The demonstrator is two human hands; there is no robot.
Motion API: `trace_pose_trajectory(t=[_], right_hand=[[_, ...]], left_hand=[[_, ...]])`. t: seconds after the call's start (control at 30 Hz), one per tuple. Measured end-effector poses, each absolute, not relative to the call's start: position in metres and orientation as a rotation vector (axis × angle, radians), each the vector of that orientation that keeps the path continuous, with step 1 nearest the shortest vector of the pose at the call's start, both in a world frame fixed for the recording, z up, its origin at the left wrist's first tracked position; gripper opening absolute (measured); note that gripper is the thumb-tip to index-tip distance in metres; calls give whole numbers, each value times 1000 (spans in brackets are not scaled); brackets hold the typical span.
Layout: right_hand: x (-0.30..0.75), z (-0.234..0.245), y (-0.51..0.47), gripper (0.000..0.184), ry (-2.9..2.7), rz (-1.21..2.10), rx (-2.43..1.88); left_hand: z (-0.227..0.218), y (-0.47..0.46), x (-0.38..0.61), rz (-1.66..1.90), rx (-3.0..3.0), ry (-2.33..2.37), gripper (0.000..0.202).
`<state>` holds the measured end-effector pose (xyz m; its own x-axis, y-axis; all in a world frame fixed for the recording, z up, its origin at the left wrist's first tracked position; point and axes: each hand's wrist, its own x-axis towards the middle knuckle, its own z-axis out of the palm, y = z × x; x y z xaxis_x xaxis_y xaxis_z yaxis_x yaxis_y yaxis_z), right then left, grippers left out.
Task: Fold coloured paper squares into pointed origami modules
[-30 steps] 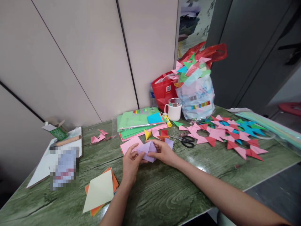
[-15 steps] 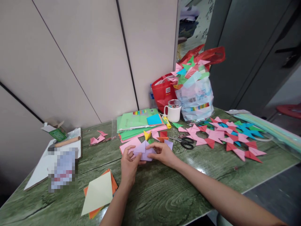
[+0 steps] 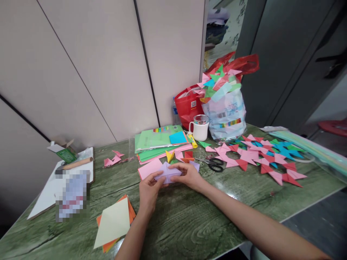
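Observation:
A folded lilac paper piece (image 3: 167, 173) sits between both my hands, just above the green wood-grain table (image 3: 189, 224). My left hand (image 3: 149, 191) pinches its left end with thumb and fingers. My right hand (image 3: 187, 176) is closed on its right end. A pink sheet (image 3: 148, 168) lies flat right behind the left hand. Small folded yellow, red and pink bits (image 3: 180, 156) lie just beyond the lilac piece.
A stack of cream and orange squares (image 3: 115, 223) lies near left. Green and pink paper packs (image 3: 158, 143), a white mug (image 3: 200, 127), scissors (image 3: 214, 163), stuffed bags (image 3: 222, 101) and many folded pink, red, blue shapes (image 3: 260, 155) lie behind and right. A white board (image 3: 48, 191) sits far left.
The lilac paper has been pressed flatter and narrower between my hands. My left thumb has moved from on top of it to its left end. The camera shifted slightly.

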<state>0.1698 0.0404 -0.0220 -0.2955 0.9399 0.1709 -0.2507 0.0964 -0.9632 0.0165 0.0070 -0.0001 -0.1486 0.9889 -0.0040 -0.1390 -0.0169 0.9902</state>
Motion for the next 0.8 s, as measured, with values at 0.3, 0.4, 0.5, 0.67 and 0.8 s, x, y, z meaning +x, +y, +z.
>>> trace_pose_trajectory(t=[0.3, 0.4, 0.5, 0.67, 0.8], right_hand=[[171, -22, 39, 41, -1274, 1381, -831], [170, -23, 38, 44, -1284, 1347, -800], [168, -24, 38, 27, -1338, 1301, -799], [168, -22, 37, 28, -1336, 1405, -805], [169, -21, 38, 28, -1352, 1430, -805]], left_hand=[[0, 7, 18, 1368, 978, 1127, 70], [0, 6, 18, 1340, 939, 1124, 75], [1, 6, 18, 1319, 955, 1126, 70], [5, 6, 17, 1224, 971, 1075, 62], [6, 5, 16, 1221, 959, 1076, 43]])
